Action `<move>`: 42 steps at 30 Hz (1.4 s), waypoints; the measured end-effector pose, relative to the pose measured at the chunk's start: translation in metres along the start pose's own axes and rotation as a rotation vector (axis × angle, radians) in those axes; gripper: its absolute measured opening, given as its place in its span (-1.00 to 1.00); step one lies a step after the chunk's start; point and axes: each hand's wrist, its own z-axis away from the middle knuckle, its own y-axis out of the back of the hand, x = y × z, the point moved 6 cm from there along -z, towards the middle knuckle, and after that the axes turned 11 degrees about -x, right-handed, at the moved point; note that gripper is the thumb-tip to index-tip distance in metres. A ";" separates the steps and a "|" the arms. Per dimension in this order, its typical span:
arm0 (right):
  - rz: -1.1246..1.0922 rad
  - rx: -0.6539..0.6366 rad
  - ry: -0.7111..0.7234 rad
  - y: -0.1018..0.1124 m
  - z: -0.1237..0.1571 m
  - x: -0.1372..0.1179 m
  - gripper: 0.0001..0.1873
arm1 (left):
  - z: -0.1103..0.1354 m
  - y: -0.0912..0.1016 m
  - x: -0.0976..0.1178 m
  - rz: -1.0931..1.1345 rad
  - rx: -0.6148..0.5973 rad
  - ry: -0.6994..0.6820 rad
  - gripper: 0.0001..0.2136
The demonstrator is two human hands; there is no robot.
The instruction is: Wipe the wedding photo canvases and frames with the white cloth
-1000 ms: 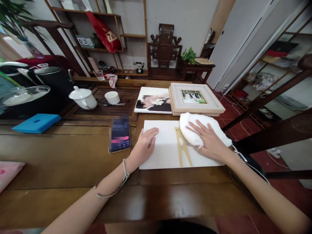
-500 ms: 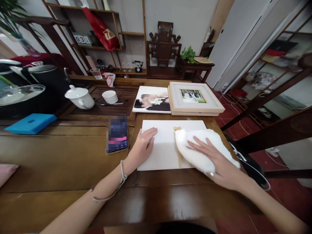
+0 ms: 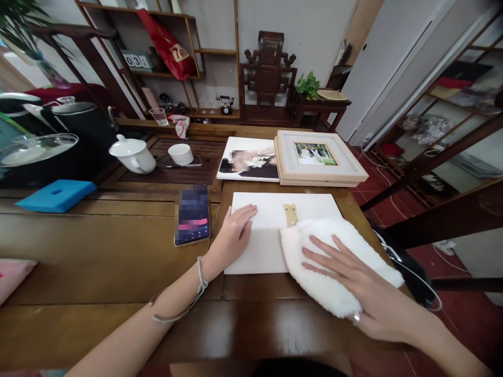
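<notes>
Brown and shiny, a wood table (image 3: pixel 98 262) fills the front of the room. On it, a fluffy white cloth (image 3: pixel 312 283) lies over the right part of a flat white board (image 3: pixel 265 230) and past its near edge. The right hand (image 3: pixel 365 293) lies flat on the cloth, with its fingers spread wide. A small yellow piece (image 3: pixel 291 214) pokes out at the far edge of the cloth. The left hand (image 3: pixel 236 233) rests on the left side of the board, fingers close together and thumb a little apart, holding nothing.

Just left of that hand is a phone (image 3: pixel 192 230). Behind the board, a photo (image 3: pixel 267 167) lies beside a picture frame (image 3: pixel 320 154). Farther left are a small white cup (image 3: pixel 181 155), a white pot (image 3: pixel 133 154) with a lid and a blue block (image 3: pixel 57 195). A dark chair (image 3: pixel 269 73) stands at the back.
</notes>
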 end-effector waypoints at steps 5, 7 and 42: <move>-0.239 0.099 -0.145 0.014 -0.005 0.036 -0.40 | 0.000 0.001 0.000 0.015 0.001 -0.001 -0.62; -0.234 0.189 -0.223 0.020 -0.019 0.055 -0.44 | 0.000 0.000 0.000 0.022 0.004 -0.001 -0.63; 0.365 0.099 -0.164 -0.013 -0.136 -0.080 -0.20 | 0.001 0.014 -0.013 0.330 0.210 0.053 -0.68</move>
